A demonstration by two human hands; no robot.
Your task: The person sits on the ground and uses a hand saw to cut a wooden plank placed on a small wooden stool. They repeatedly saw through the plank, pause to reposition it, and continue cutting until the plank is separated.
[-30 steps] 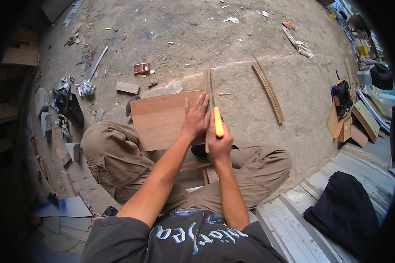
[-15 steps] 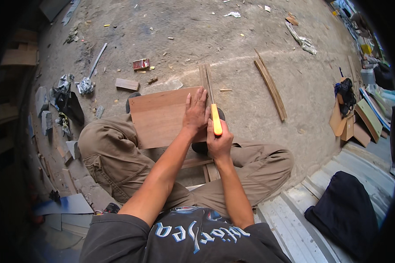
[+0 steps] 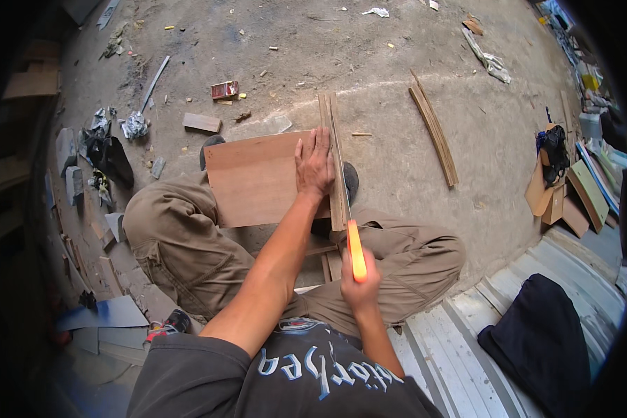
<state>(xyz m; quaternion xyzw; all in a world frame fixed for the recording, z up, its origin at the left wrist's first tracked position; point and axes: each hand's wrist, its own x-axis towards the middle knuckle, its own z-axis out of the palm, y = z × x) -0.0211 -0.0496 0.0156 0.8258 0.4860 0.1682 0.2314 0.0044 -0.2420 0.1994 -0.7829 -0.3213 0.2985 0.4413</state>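
Note:
My left hand (image 3: 315, 167) lies flat on the right edge of a thin reddish-brown wooden board (image 3: 254, 181), its fingers stretched toward the far end. Just right of that hand, long narrow wooden strips (image 3: 338, 188) run away from me. My right hand (image 3: 361, 285) is wrapped round the yellow-orange handle of a handsaw (image 3: 356, 247). The saw's thin blade runs along the strips, and much of it is hard to make out. Both board and strips sit above my crossed legs (image 3: 188, 237).
Two long wood strips (image 3: 435, 136) lie on the concrete floor at the right. A small wood block (image 3: 202, 122) and a red box (image 3: 224, 90) lie beyond the board. Dark cloth (image 3: 540, 341) rests on ridged metal sheeting (image 3: 442, 355) at the near right.
My right hand has drawn the saw back toward me and slightly right. The left hand stays on the board, having shifted only slightly.

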